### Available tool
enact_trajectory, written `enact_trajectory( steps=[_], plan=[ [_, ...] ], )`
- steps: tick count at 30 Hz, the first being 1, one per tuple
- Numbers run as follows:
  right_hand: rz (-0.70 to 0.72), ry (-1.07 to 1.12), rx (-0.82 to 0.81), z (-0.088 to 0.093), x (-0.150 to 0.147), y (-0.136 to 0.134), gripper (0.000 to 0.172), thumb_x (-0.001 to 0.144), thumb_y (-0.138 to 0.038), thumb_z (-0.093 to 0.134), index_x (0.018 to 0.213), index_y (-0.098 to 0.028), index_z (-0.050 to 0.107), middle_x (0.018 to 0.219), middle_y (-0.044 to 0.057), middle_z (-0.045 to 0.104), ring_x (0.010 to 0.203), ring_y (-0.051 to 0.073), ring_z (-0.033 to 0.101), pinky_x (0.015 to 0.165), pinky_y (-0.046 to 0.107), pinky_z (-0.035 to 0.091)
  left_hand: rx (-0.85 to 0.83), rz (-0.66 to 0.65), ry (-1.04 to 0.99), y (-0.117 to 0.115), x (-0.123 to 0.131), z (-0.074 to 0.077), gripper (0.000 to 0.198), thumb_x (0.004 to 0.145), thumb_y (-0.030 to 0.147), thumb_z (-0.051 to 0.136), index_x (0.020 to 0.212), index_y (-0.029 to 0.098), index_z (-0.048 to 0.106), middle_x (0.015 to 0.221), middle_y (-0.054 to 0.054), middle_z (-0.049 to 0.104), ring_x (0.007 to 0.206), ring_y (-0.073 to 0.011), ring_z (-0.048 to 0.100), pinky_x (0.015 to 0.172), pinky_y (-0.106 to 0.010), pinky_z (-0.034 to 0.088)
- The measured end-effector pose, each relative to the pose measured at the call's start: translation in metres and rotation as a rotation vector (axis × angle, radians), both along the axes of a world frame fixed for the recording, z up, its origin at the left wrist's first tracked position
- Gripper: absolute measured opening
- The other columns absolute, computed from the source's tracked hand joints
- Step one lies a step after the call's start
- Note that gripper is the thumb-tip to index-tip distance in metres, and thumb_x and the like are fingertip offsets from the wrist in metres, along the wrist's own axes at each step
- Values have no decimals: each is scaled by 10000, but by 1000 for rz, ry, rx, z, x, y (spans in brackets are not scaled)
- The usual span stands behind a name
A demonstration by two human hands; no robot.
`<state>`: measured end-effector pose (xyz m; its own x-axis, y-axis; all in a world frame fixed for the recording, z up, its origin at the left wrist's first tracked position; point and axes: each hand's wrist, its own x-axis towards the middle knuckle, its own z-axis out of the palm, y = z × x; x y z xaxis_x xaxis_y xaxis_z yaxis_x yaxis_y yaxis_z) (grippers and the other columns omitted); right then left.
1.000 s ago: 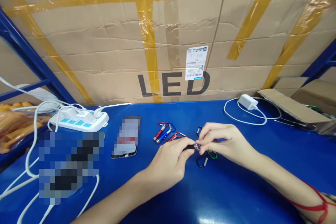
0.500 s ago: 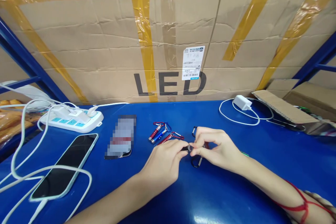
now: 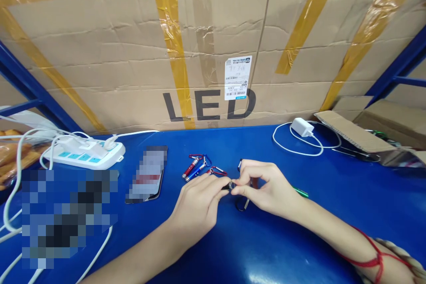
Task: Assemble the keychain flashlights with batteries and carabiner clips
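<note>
Keychain flashlight (image 3: 230, 185), small and dark with a silvery end, was held just above the blue table (image 3: 266, 248), pinched between both hands. The left hand (image 3: 199, 206) was closed on its body with thumb and fingertips, and the right hand (image 3: 266, 188) was pinched narrowly on the silvery end. A black carabiner (image 3: 240, 206) was seen under the right fingers. Red and blue flashlights (image 3: 194, 168) lay just beyond the left hand.
</note>
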<state>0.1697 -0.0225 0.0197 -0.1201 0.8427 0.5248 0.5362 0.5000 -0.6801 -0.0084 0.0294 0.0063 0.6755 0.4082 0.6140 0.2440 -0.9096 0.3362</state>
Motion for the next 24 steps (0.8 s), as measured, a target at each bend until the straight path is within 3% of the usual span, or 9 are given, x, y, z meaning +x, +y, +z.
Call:
enact_trajectory(
  steps=[5,8,12,15,20,24],
  plan=[
    [-12,29,-50,-2,0,2,346,756,-399,670,548,-139,575,564,-12,497,494,71,451,448,190,357,-49,-2,3,2,1,-4,224,872,117,439,968,156,637,860,-66,715,736,-187,642,702,-295,500],
    [-23,71,-117,0,1,3,311,746,-392,675,580,-140,602,598,-1,531,499,72,473,436,185,375,-298,-14,-20,-1,4,-2,228,876,125,433,995,179,620,901,-52,703,782,-168,641,722,-260,495],
    [21,131,-234,8,6,4,250,798,-354,621,692,-132,661,686,19,589,470,56,510,428,178,402,-600,-1,34,-5,8,4,204,893,175,404,882,160,606,671,-4,619,619,-131,578,592,-215,449],
    [30,130,-272,12,10,4,252,833,-345,581,737,-136,684,714,23,608,449,45,514,411,170,394,-663,6,43,-6,9,7,219,896,198,386,818,156,586,651,1,586,626,-134,548,597,-221,415],
    [31,104,-234,12,12,5,199,735,-341,694,760,-144,715,690,22,622,485,58,504,424,174,390,-686,-9,46,-5,10,7,215,884,199,393,775,159,574,625,17,551,569,-114,496,564,-209,383],
    [57,121,-274,10,12,6,229,688,-369,731,669,-142,709,656,24,622,517,76,514,443,185,383,-685,-10,83,-8,9,6,193,879,185,402,902,165,592,667,18,581,552,-103,500,534,-193,384]
  ],
)
